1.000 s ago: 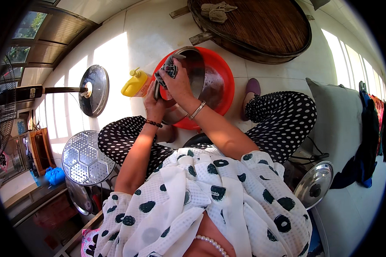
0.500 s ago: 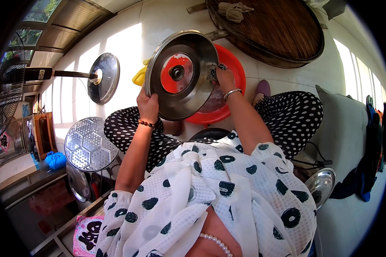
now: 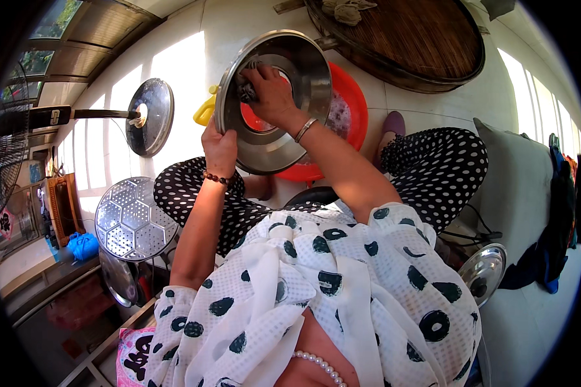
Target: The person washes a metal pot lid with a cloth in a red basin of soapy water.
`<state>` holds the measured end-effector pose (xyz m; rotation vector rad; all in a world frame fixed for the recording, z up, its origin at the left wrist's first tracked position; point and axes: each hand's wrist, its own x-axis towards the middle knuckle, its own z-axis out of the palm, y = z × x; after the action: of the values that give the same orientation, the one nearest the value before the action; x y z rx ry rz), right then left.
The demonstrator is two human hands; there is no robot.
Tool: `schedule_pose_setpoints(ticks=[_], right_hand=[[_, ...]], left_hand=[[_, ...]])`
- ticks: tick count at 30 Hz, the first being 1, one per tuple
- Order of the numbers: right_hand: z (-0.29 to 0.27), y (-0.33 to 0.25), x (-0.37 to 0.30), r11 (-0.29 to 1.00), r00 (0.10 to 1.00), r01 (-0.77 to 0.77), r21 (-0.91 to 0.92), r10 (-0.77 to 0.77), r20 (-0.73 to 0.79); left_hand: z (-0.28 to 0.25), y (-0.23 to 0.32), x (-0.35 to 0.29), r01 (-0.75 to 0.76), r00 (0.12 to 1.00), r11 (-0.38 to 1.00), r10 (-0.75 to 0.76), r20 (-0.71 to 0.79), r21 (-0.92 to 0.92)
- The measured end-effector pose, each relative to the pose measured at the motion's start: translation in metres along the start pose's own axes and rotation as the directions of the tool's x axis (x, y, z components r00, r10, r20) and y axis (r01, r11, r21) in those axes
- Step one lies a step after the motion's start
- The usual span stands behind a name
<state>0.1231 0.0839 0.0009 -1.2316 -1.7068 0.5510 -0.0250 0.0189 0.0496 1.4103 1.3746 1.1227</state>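
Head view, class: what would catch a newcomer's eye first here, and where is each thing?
At top centre, a big steel lid is held tilted over a red basin. The left hand grips its lower rim while the right hand presses a dark scrubber against its middle. A perforated steamer tray lies at the left, and a round wooden board fills the top right.

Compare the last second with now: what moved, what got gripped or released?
The round steel lid came up out of the red plastic basin and now stands tilted above it. The left hand shifted to grip its lower rim. The right hand, first holding it over the basin, then at its far edge, now presses a dark scrubber on its face. The basin and the round steel lid with the black handle on the floor stayed put.
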Motion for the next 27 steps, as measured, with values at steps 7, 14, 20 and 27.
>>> schedule_pose_setpoints(ticks=[7, 14, 20, 27], right_hand=[[0.003, 0.093, -0.019, 0.960, 0.960, -0.277, -0.030, 0.275, -0.058], [-0.009, 0.096, -0.094, 0.843, 0.806, -0.262, -0.470, 0.459, 0.374], [0.003, 0.166, -0.168, 0.666, 0.690, -0.491, -0.562, 0.691, 0.215], [0.012, 0.190, -0.178, 0.685, 0.433, -0.549, -0.480, 0.724, 0.537]], left_hand=[[0.005, -0.001, -0.003, -0.037, 0.996, 0.999, 0.035, -0.083, -0.029], [0.011, -0.034, 0.006, -0.092, 0.986, 0.969, 0.120, -0.114, 0.228], [0.022, -0.047, 0.010, -0.110, 0.989, 0.931, 0.136, -0.052, 0.347], [0.029, -0.049, 0.017, 0.077, 0.990, 0.986, -0.058, -0.129, 0.149]])
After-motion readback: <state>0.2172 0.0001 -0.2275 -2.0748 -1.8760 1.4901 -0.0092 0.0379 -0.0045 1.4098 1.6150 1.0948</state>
